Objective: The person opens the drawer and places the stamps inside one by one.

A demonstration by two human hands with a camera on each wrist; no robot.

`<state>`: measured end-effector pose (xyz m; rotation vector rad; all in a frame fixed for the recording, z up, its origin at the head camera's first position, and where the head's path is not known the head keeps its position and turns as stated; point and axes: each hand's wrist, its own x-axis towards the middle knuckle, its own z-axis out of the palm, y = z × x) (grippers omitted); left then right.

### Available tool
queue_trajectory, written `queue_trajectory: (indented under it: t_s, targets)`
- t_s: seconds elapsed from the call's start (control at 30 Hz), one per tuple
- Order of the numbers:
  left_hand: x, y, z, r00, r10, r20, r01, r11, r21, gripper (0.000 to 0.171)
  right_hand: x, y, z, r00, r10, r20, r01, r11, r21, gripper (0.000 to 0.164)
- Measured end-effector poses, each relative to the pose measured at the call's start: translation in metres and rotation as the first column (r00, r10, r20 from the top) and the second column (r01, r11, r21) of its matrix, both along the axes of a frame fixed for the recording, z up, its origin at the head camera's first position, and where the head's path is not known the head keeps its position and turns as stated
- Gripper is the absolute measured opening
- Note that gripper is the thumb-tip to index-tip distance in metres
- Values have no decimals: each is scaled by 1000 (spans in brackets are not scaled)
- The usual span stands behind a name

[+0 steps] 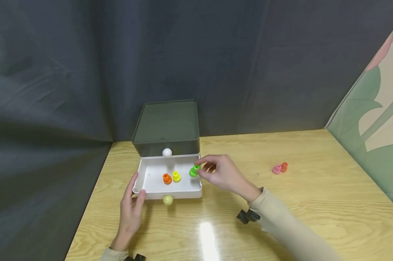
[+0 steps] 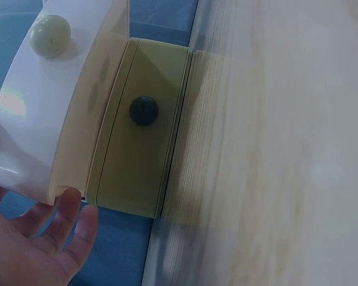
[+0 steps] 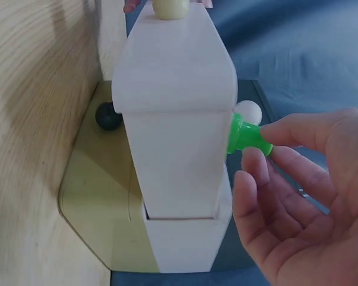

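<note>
A white drawer (image 1: 155,185) is pulled out of a dark grey-green cabinet (image 1: 171,121). My left hand (image 1: 130,210) holds its front left corner, thumb on the front and fingers along the side; the left wrist view also shows this hand (image 2: 45,241) at the corner. At the drawer's right side my right hand (image 1: 220,174) pinches a small green stepped peg (image 1: 193,171) between thumb and fingertips. In the right wrist view the green peg (image 3: 247,137) is partly hidden behind the drawer wall. An orange peg (image 1: 167,179) and a yellow peg (image 1: 176,177) stand inside the drawer.
A pink peg (image 1: 277,169) and a red-orange peg (image 1: 284,167) stand together on the wooden table (image 1: 314,203) at the right. The drawer has a pale yellow-green knob (image 1: 168,200); above it is a white knob (image 1: 167,152). A dark curtain (image 1: 216,65) hangs behind.
</note>
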<state>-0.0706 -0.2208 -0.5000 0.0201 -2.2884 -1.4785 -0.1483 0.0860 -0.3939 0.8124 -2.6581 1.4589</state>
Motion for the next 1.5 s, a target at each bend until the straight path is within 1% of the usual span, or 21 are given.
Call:
queue_trajectory:
  t_s: [0.17, 0.37, 0.53, 0.67, 0.8, 1.0, 1.1, 1.33, 1.5]
  targets:
    - [-1, 1, 0, 1000, -2, 1, 2, 1000, -5, 58, -3, -9, -3, 999, -17, 50, 15, 999, 36, 20]
    - [-3, 1, 1, 1000, -4, -7, 4, 1000, -9, 57, -7, -16, -5, 998, -27, 57, 22, 996, 82, 23]
    - [-3, 1, 1, 1000, -1, 11, 1, 1000, -7, 57, -11, -24, -9, 998, -23, 66, 16, 994, 108, 23]
    - [0, 0, 3, 1000, 20, 23, -19, 1000, -17, 57, -13, -32, -13, 997, -12, 79, 3, 994, 106, 21]
    - [3, -2, 2, 999, 44, 23, -43, 999, -22, 57, -14, -38, -16, 997, -4, 71, -5, 993, 114, 21]
    - [3, -2, 1, 1000, 18, -11, -18, 1000, 0, 58, -13, -40, -18, 999, -19, 39, 10, 979, 206, 21]
    - [2, -1, 1, 1000, 15, -20, -15, 1000, 5, 58, -12, -40, -17, 999, -18, 43, 7, 971, 240, 21]
    - [2, 2, 0, 1000, 17, 2, -17, 1000, 1, 57, -11, -39, -19, 997, -36, 63, 19, 967, 256, 21]
    - [0, 1, 0, 1000, 9, 4, -9, 1000, -4, 57, -12, -39, -21, 996, -41, 73, 22, 971, 240, 23]
